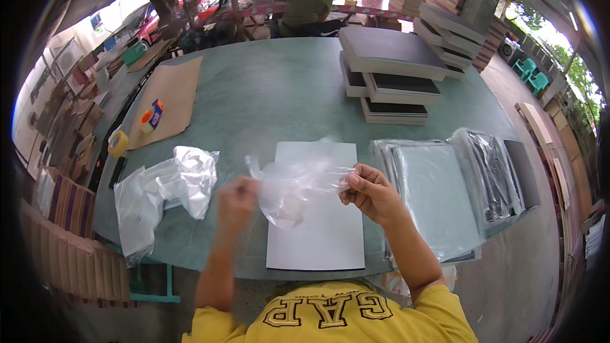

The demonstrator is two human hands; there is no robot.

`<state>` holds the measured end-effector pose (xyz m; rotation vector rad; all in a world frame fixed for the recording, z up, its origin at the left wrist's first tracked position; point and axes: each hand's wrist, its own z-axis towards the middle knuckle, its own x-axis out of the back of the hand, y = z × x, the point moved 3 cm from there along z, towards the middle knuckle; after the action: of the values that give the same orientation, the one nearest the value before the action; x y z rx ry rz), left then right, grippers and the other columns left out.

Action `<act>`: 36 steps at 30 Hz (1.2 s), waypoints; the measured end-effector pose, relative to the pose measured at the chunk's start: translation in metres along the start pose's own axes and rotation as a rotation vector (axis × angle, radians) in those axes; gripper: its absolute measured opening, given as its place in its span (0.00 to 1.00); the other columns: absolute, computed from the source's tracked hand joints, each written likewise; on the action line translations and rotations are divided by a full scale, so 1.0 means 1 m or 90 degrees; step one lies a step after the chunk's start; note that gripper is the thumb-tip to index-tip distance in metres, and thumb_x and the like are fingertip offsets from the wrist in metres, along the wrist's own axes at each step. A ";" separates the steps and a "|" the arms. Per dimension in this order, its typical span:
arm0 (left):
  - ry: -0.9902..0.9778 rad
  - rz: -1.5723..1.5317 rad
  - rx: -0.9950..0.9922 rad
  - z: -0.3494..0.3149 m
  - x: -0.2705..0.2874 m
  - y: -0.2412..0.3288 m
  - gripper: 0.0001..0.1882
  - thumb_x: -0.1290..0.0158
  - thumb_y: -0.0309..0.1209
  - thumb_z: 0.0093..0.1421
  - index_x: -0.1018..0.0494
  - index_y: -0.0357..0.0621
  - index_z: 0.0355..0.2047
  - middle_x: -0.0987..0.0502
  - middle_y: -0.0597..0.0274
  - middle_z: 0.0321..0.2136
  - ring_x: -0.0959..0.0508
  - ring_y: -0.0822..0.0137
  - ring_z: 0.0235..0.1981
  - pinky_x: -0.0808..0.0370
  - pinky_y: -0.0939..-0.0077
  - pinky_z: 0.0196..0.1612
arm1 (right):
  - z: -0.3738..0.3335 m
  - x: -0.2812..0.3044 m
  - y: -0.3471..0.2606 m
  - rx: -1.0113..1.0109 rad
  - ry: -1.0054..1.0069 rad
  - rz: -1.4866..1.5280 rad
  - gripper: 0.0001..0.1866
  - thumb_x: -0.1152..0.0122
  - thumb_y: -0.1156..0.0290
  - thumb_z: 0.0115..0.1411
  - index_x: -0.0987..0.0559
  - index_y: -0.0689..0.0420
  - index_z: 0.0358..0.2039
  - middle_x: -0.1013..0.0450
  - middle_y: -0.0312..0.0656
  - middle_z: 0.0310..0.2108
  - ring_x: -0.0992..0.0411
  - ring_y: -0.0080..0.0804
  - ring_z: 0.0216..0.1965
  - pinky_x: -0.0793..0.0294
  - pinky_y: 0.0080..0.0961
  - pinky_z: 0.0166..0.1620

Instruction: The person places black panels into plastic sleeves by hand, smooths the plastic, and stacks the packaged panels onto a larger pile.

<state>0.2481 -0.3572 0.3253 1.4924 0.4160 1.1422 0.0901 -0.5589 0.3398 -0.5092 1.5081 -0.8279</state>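
A clear plastic bag (298,184), crumpled and partly see-through, hangs in front of me. My right hand (372,194) pinches its right end between thumb and fingers. At the bag's left edge is my left hand (238,200), smeared by motion; whether its fingers grip the plastic does not show. Beneath the bag a white rectangular board (318,241) lies flat near the table's front edge. Left of my left hand sits a rumpled heap of clear plastic bags (168,184). Flat plastic-wrapped sheets (435,190) lie to the right of my right hand.
Dark-topped panels (394,47) are stacked at the back right of the green table (241,101). Brown cardboard (168,98) at the left carries a tape dispenser (151,116), with a tape roll (117,143) nearby. Beyond the table a person (305,3) sits facing away.
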 end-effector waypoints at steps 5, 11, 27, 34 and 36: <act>0.029 0.009 -0.368 -0.008 -0.032 0.067 0.13 0.47 0.31 0.52 0.35 0.40 0.36 0.30 0.55 0.26 0.28 0.61 0.26 0.31 0.70 0.33 | -0.001 -0.004 -0.001 0.162 0.065 -0.414 0.07 0.43 0.71 0.52 0.27 0.61 0.27 0.32 0.44 0.36 0.34 0.28 0.41 0.34 0.24 0.41; -0.170 -0.221 -0.168 -0.023 -0.049 0.091 0.08 0.52 0.30 0.56 0.32 0.36 0.26 0.30 0.67 0.16 0.31 0.74 0.17 0.34 0.76 0.22 | 0.001 -0.058 -0.047 0.325 -0.126 -0.785 0.11 0.41 0.67 0.49 0.27 0.63 0.25 0.33 0.47 0.42 0.41 0.33 0.53 0.38 0.30 0.48; -0.723 -0.495 -0.138 0.014 -0.020 0.064 0.13 0.55 0.33 0.59 0.28 0.35 0.33 0.26 0.65 0.20 0.33 0.81 0.18 0.38 0.85 0.19 | -0.044 0.039 0.077 -0.930 -0.759 -1.276 0.20 0.50 0.56 0.55 0.27 0.63 0.33 0.29 0.46 0.32 0.32 0.36 0.34 0.33 0.23 0.37; -0.696 0.393 -0.350 -0.020 -0.031 0.047 0.11 0.51 0.34 0.53 0.33 0.38 0.28 0.28 0.53 0.27 0.28 0.55 0.33 0.31 0.59 0.32 | -0.015 0.052 0.007 -0.205 -0.381 -1.517 0.10 0.46 0.65 0.46 0.23 0.59 0.22 0.27 0.44 0.28 0.29 0.40 0.34 0.32 0.33 0.41; -0.648 0.561 -0.306 -0.003 -0.029 -0.014 0.14 0.51 0.36 0.52 0.32 0.36 0.30 0.29 0.49 0.23 0.27 0.54 0.32 0.30 0.66 0.35 | -0.018 0.014 0.004 -0.364 -0.498 -1.528 0.08 0.47 0.67 0.46 0.23 0.56 0.24 0.27 0.43 0.27 0.29 0.39 0.35 0.32 0.35 0.42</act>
<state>0.2365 -0.3740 0.3006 1.6098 -1.2253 0.8400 0.0713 -0.5633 0.3273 -2.7907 -0.3896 -1.4229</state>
